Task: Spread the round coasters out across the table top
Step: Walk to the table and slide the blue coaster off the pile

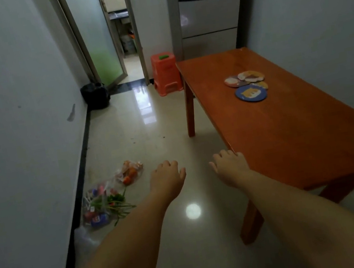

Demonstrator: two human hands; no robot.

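My left hand (167,178) and right hand (230,167) hang loosely curled and empty, short of the table (290,137); the coasters (249,85) overlap mid-table; likely light, stiff discs; I'd pinch their edges.

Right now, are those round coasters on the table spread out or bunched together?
Bunched together: the coasters overlap in one cluster on the table; neither hand touches them.

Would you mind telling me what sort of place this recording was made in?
Most likely a home dining area beside a kitchen. A wooden table carries the round coasters, a tall fridge stands behind it, and a plastic stool sits by an open doorway showing a counter.
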